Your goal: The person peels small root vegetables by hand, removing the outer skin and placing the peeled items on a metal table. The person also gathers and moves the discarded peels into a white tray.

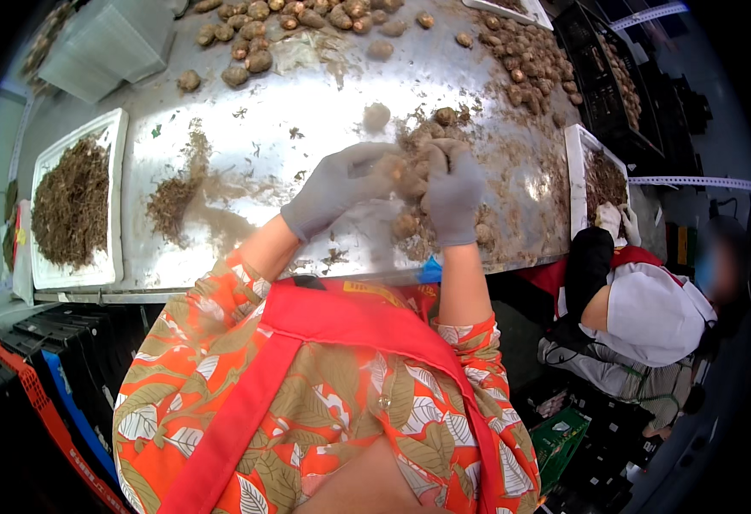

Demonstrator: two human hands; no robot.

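Both my hands wear grey gloves and work over a small heap of brown taro corms (414, 183) near the front of the metal table (324, 122). My left hand (346, 183) curls its fingers and thumb around a blurred taro corm (391, 168) at the heap's left side. On the heap's right side is my right hand (456, 193), fingers bent down among the corms; whether it grips one is hidden. A single pale corm (376, 116) lies just beyond my left hand. Another corm (405, 226) rests between my wrists, on loose soil.
More corms (324, 14) spread along the far side, with another pile (523, 61) at far right. White foam trays (118, 193) (576, 173) hold root fibres. Stacked translucent bins (109, 45) stand far left. A co-worker (651, 308) sits at right. Black crates (80, 334) are below left.
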